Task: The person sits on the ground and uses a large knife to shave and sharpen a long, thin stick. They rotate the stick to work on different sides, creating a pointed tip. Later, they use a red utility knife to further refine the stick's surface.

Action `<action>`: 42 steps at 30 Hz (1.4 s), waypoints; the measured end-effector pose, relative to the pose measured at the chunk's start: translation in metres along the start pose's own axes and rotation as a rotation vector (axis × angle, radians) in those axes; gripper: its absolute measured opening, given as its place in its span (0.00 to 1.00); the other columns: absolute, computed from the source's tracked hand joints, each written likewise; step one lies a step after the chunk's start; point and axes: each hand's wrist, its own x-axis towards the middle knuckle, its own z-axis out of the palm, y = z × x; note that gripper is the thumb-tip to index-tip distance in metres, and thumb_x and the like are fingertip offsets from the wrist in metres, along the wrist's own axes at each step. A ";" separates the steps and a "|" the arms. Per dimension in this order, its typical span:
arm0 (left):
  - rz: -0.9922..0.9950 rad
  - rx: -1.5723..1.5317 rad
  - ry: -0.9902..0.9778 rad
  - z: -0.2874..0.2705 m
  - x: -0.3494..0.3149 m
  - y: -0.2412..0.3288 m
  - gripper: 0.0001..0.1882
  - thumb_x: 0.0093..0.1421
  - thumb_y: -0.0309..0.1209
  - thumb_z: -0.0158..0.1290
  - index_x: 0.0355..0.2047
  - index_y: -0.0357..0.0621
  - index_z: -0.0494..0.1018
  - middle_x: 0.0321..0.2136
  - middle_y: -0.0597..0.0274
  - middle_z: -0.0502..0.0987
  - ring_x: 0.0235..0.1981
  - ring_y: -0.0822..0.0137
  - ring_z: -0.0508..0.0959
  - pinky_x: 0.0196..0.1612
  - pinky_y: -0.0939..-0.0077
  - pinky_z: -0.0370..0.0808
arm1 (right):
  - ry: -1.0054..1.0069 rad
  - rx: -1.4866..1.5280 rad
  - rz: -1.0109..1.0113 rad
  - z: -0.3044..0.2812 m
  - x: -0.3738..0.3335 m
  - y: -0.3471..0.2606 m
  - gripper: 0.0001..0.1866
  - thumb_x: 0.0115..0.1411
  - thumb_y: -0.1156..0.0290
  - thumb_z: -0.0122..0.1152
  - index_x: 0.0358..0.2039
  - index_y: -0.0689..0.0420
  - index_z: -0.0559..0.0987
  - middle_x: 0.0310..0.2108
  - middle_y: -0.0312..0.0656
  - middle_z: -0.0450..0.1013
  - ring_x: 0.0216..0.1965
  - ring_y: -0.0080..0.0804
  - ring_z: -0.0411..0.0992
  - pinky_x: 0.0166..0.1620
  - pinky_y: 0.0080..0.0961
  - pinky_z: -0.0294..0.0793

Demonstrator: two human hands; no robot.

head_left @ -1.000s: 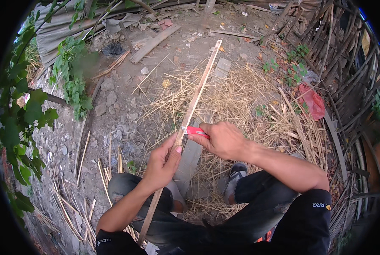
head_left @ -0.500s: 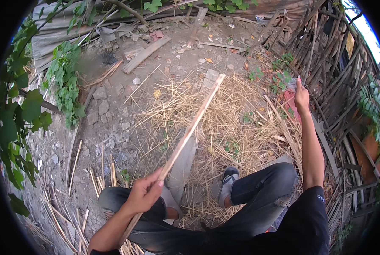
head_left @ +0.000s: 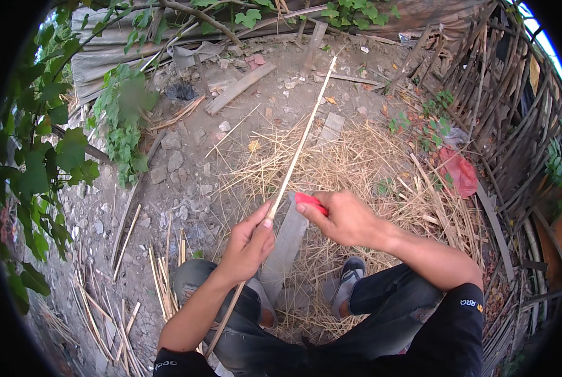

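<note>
My left hand point(head_left: 248, 245) is closed around a long, thin pale wooden stick point(head_left: 301, 139). The stick slants from beside my left knee up to the far middle of the view. Just right of the grip, my right hand point(head_left: 347, 217) is closed on a red-handled tool point(head_left: 310, 202). The tool's tip reaches close to the stick; its working end is mostly hidden, so I cannot tell whether it touches. A grey board point(head_left: 283, 242) lies below both hands, between my feet.
Thin straw-like shavings point(head_left: 356, 169) cover the ground ahead. Split sticks point(head_left: 161, 279) lie beside my left knee. A flat plank point(head_left: 240, 88) rests farther off. A red plastic bag point(head_left: 460, 171) lies near the stick fence point(head_left: 501, 94) on the right. Leafy vines point(head_left: 48, 163) hang at left.
My right hand has swung in from the far right to beside my left hand, bringing the red-handled tool. The stick has moved farther away, and the view has shifted slightly.
</note>
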 end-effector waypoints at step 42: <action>-0.178 -0.161 -0.076 0.015 0.008 -0.019 0.23 0.76 0.37 0.35 0.68 0.46 0.57 0.18 0.75 0.53 0.12 0.83 0.49 0.14 0.86 0.50 | -0.072 -0.001 0.054 0.000 -0.022 0.001 0.28 0.70 0.48 0.47 0.30 0.63 0.79 0.18 0.56 0.73 0.25 0.58 0.75 0.32 0.48 0.74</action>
